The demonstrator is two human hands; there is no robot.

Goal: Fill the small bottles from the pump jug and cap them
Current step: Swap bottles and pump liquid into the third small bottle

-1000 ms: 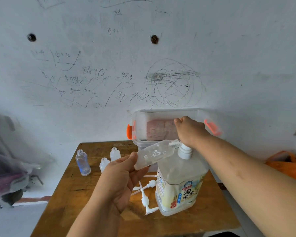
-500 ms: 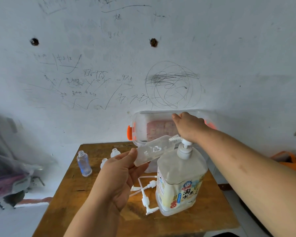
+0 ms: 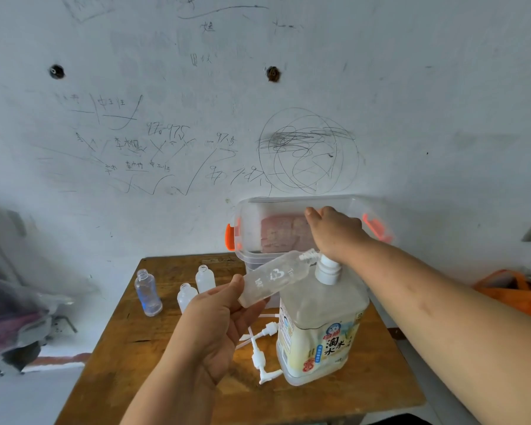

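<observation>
Small bottle [image 3: 276, 279], clear and tilted, was pinched at its base by the fingers and thumb of the left hand [image 3: 209, 326]. Its neck met the spout of the pump jug [image 3: 319, 326], which stood on the table [image 3: 120, 348]. Loose pump caps [image 3: 259, 354] lay beside the jug. The right hand [image 3: 334, 233] lay over the pump head; its fingers were hidden, grasp undetermined. Three uncapped bottles [image 3: 186, 297] stood further left, and a clear storage box [image 3: 249, 228] stood by the wall.

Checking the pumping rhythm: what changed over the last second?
The right hand let the pump rise slightly, then pressed it down again. The left hand kept the small bottle tilted at the spout; the jug and spare bottles stayed put.
</observation>
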